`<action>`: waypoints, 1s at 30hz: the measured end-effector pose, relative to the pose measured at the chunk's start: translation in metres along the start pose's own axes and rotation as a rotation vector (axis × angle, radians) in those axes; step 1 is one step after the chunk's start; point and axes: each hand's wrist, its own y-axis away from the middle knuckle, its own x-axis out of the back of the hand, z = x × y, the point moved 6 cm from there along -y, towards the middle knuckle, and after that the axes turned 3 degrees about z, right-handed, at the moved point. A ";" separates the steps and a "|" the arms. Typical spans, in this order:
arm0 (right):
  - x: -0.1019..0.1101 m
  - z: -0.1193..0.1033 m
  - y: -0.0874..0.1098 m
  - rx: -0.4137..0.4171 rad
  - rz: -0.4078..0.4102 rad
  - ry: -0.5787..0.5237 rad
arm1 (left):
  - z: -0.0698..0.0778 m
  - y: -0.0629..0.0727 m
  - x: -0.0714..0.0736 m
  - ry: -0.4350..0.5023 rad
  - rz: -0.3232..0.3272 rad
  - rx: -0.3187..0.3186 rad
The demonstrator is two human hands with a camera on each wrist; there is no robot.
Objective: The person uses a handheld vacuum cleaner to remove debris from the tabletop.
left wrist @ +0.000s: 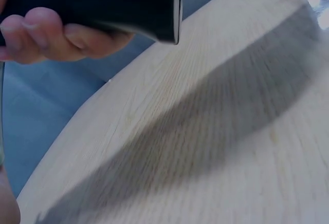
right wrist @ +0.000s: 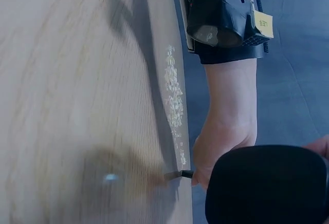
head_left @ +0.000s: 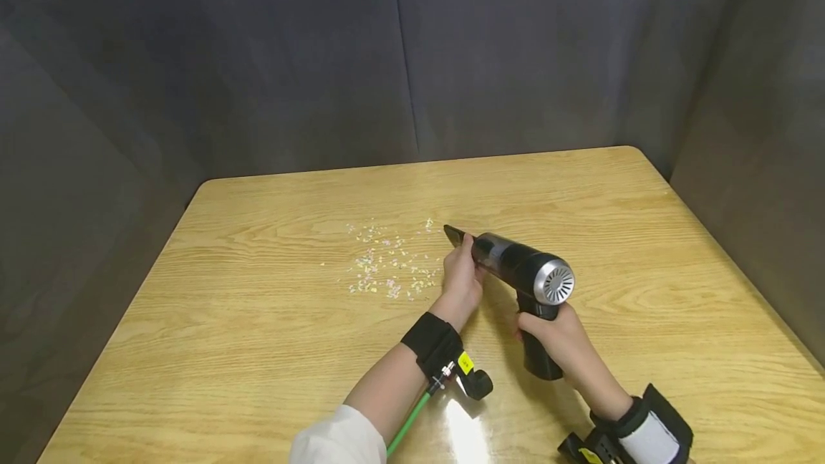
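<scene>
A black handheld vacuum cleaner, with a silver vented rear cap and a flat nozzle, is held at an angle over the table. My right hand grips its handle; in the left wrist view, fingers curl round the dark handle. With my left hand I hold the front of the body by the nozzle, the thumb along its side. The nozzle tip points at the right edge of scattered small pale paper scraps. In the right wrist view the handle's base hides part of the left hand.
The wooden table has rounded far corners, with dark cloth hanging behind and at both sides. A green cable runs from the left wrist camera along the forearm. The vacuum casts a shadow on the wood.
</scene>
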 end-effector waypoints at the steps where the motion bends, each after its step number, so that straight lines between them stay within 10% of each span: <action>1: 0.000 0.000 0.001 0.002 -0.005 0.001 | 0.000 0.001 0.001 -0.001 0.006 0.000; 30: -0.019 -0.003 -0.001 -0.003 0.038 -0.039 | 0.013 -0.001 0.012 -0.004 0.037 -0.040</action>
